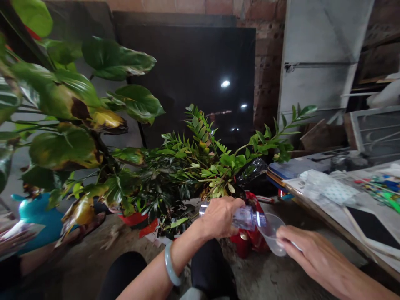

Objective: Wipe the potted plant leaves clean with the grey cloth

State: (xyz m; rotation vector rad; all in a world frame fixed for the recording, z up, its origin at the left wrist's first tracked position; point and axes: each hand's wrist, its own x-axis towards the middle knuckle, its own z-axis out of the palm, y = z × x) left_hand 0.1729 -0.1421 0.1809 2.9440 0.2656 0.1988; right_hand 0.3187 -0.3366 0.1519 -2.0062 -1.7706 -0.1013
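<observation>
Bottle (pixel 245 218), small and clear plastic, lay tipped on its side in our left hand (pixel 218 216), its mouth pointing into the clear plastic cup (pixel 273 239) that our right hand (pixel 315 256) held just beside it, low in front of our knees. Our left fingers were wrapped round the bottle's body; our right fingertips pinched the cup's rim and wall. To pour well, we judged, the neck should sit over the cup's mouth, the cup held level, the tilt eased gently. Behind stood the leafy potted plant (pixel 200 166), with a cluttered table (pixel 353 216) to the right. We could not make out any liquid in the bottle or the cup, and the bottle's far end was hidden by our palm; our thumbs were mostly out of sight.
</observation>
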